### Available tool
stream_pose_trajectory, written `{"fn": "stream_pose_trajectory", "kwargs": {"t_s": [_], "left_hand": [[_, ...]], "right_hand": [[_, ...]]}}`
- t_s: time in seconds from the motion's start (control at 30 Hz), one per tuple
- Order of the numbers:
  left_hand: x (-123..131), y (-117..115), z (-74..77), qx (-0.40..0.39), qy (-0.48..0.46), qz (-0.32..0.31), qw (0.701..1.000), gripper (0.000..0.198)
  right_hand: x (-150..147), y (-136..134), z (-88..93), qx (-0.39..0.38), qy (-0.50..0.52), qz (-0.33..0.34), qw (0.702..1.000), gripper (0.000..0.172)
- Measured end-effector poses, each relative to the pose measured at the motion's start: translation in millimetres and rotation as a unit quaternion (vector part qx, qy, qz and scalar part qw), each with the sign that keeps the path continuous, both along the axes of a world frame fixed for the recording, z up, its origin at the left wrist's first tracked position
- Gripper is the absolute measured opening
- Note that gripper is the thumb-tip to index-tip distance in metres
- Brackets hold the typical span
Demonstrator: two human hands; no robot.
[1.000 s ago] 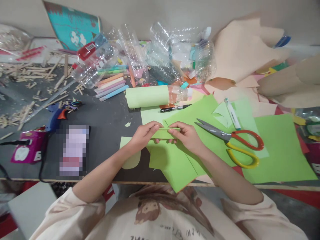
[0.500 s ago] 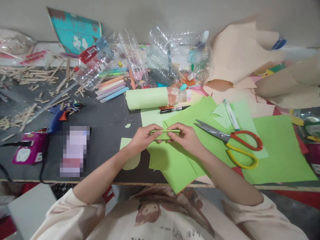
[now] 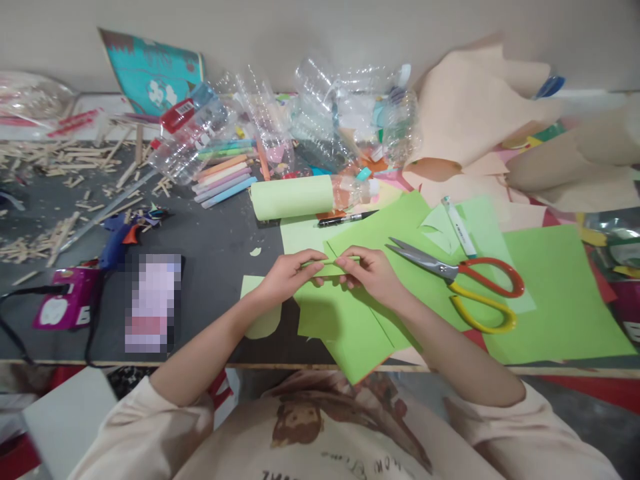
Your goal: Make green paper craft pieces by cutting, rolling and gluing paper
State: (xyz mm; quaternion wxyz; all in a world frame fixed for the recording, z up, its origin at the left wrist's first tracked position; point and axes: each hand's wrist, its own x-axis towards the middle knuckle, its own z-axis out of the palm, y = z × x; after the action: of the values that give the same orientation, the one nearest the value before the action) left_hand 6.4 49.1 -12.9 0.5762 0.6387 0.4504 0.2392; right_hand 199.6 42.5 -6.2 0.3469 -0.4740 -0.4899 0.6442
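A small piece of green paper (image 3: pixel 330 269), folded or rolled along its top edge, is pinched between my hands. My left hand (image 3: pixel 293 275) grips its left end, thumb on the near side. The right end is held the same way by my right hand (image 3: pixel 364 268), its thumb and fingertips pressed together near the middle. Beneath them lie larger green paper sheets (image 3: pixel 345 327). Scissors (image 3: pixel 445 268) with one red and one yellow handle rest on the green paper, right of my right hand. Beyond my hands lie a black pen (image 3: pixel 346 219) and a bottle wrapped in pale green paper (image 3: pixel 293 197).
A white marker (image 3: pixel 459 227) lies behind the scissors. On the left are a phone (image 3: pixel 153 303), a blue glue gun (image 3: pixel 116 239), a purple box (image 3: pixel 67 298) and scattered wooden sticks (image 3: pixel 65 157). Clear plastic bottles (image 3: pixel 320 113) and brown paper (image 3: pixel 465 113) crowd the back.
My right thumb and fingers have shifted slightly along the folded paper's edge toward the left. The view has tilted a little; the other things stay in place.
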Motion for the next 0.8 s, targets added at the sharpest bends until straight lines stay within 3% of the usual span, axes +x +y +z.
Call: {"fn": "stream_pose_trajectory", "kwargs": {"t_s": [0.27,0.5,0.8], "left_hand": [[-2,2,0.1,-0.022,-0.022,-0.015,0.999,0.036],[0,4,3.8,-0.071,-0.063,0.089,0.991,0.036],[1,2,3.4,-0.049,-0.028,0.112,0.992,0.037]], "right_hand": [[1,1,-1.9,0.014,-0.015,0.007,1.0,0.038],[2,2,-4.9,0.069,-0.032,0.012,0.997,0.043],[5,4,-12.8,0.184,-0.17,0.021,0.968,0.021]]}}
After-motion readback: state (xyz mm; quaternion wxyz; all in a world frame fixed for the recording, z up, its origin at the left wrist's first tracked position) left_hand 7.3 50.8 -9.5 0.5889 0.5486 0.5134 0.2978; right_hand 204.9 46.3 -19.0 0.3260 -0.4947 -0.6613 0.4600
